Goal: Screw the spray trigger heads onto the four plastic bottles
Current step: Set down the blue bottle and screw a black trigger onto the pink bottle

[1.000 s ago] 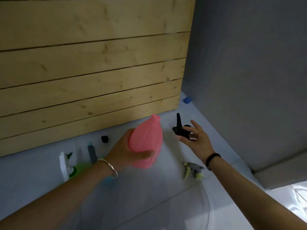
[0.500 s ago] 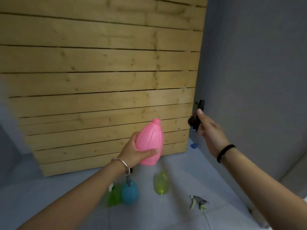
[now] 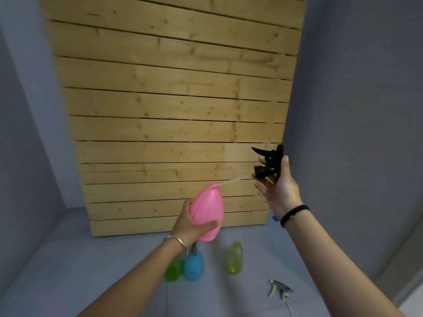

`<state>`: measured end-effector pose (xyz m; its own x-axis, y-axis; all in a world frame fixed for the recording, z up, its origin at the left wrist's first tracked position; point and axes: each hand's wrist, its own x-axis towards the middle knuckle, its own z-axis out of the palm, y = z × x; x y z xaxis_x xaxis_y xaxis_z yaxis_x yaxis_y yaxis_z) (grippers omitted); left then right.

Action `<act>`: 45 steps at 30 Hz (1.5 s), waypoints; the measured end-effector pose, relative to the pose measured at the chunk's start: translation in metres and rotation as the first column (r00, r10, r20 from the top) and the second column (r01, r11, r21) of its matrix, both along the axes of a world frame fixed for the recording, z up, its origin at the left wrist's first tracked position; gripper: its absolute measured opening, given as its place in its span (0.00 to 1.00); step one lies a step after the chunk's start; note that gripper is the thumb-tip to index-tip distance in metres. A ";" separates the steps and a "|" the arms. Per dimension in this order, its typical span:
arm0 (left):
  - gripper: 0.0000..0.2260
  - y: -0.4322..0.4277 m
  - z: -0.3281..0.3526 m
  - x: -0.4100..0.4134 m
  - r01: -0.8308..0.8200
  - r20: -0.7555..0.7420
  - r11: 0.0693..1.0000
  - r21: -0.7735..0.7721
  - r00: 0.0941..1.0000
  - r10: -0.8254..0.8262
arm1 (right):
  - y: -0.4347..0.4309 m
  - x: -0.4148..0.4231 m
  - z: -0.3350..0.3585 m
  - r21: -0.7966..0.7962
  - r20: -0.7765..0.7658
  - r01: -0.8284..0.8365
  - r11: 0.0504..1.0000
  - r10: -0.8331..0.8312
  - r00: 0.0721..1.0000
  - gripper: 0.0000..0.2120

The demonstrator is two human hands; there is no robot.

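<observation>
My left hand (image 3: 191,224) grips a pink plastic bottle (image 3: 207,208), lifted in the air with its open neck tilted up and to the right. To its right and higher, my right hand (image 3: 278,187) holds a black spray trigger head (image 3: 267,162). The head's thin clear tube (image 3: 231,181) runs down-left, and its tip meets the pink bottle's neck. On the floor below stand a blue bottle (image 3: 194,266), a green bottle (image 3: 174,269) and a yellow-green bottle (image 3: 234,257). A grey and pale green trigger head (image 3: 279,290) lies on the floor at the right.
A wooden slat panel (image 3: 174,115) leans against the grey wall behind the bottles. A grey wall (image 3: 366,110) closes in the right side. A small blue object (image 3: 274,218) lies at the panel's lower right corner, partly hidden by my right wrist.
Both hands have risen. The black trigger head has turned and its tube tip has come to the pink bottle's neck. The view has tilted up, showing more of the panel.
</observation>
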<state>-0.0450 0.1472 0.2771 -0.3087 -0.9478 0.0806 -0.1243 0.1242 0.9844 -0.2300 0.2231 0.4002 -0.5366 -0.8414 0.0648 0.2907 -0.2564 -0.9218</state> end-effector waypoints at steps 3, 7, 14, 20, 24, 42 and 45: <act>0.34 -0.001 -0.005 0.006 -0.007 0.059 1.000 -0.015 0.998 0.008 | 0.005 -0.003 -0.002 -0.002 0.012 0.035 0.999 -0.035 0.999 0.26; 0.36 -0.004 -0.008 0.006 -0.003 0.110 0.999 -0.038 0.994 0.007 | 0.007 -0.012 -0.004 -0.010 -0.005 0.044 0.999 -0.044 0.999 0.28; 0.38 -0.001 -0.006 0.005 0.018 0.124 0.998 -0.065 0.992 -0.010 | 0.004 -0.016 -0.008 0.010 -0.081 0.070 0.998 -0.069 0.994 0.27; 0.40 0.008 0.002 -0.001 0.092 0.185 0.981 -0.169 0.981 -0.060 | 0.002 -0.004 -0.014 0.120 -0.260 0.001 0.993 0.031 0.965 0.25; 0.39 0.010 0.005 -0.005 0.121 0.247 0.966 -0.231 0.967 -0.062 | -0.003 0.009 -0.024 0.266 -0.402 -0.047 0.963 0.155 0.902 0.25; 0.37 0.014 0.019 0.002 0.242 0.179 0.968 -0.071 0.957 -0.226 | -0.004 -0.006 -0.030 0.304 -0.488 -0.270 0.914 0.392 0.779 0.14; 0.36 0.012 0.022 -0.002 0.337 0.120 0.940 0.058 0.932 -0.341 | -0.002 -0.015 -0.028 0.271 -0.424 -0.344 0.899 0.433 0.796 0.14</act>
